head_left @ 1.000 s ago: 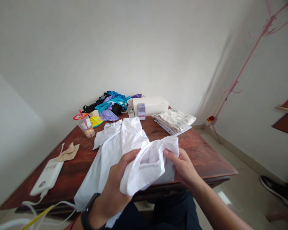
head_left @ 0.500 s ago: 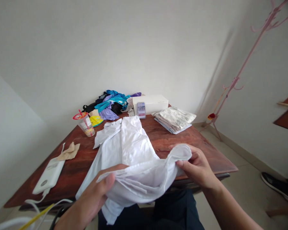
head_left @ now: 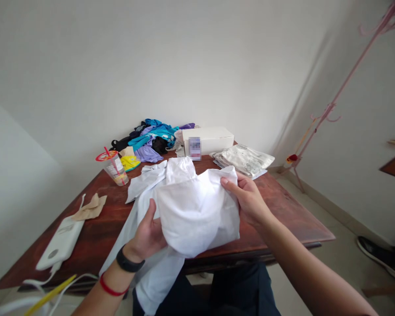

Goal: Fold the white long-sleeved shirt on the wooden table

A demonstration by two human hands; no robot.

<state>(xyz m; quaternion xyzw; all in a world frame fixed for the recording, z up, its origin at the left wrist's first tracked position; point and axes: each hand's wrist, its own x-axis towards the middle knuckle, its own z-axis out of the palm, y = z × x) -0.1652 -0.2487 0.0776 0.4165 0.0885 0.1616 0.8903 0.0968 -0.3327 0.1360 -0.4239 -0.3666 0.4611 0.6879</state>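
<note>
A white garment (head_left: 197, 210) lies lengthwise on the wooden table (head_left: 289, 210), its near part lifted and folded over towards the far side. My right hand (head_left: 248, 195) pinches the upper right edge of this raised part, thumb on the near face. Beside its left edge is my left hand (head_left: 148, 235), thumb raised and apart, the other fingers partly hidden behind the cloth. One end of the fabric hangs below the table edge over my lap. A gathered far end of the garment rests near the white box (head_left: 213, 137).
A pile of mixed clothes (head_left: 154, 138) sits at the back left, beside a plastic cup (head_left: 115, 169) with a straw. At the left lie a white power bank (head_left: 61, 243) and brown paper (head_left: 91, 207). Folded clothes (head_left: 246, 159) are stacked at right. A pink coat stand (head_left: 345, 79) leans beyond.
The near part of the garment has been raised and turned away from me over the table. My right hand moved up and slightly left with its edge; my left thumb came off the cloth.
</note>
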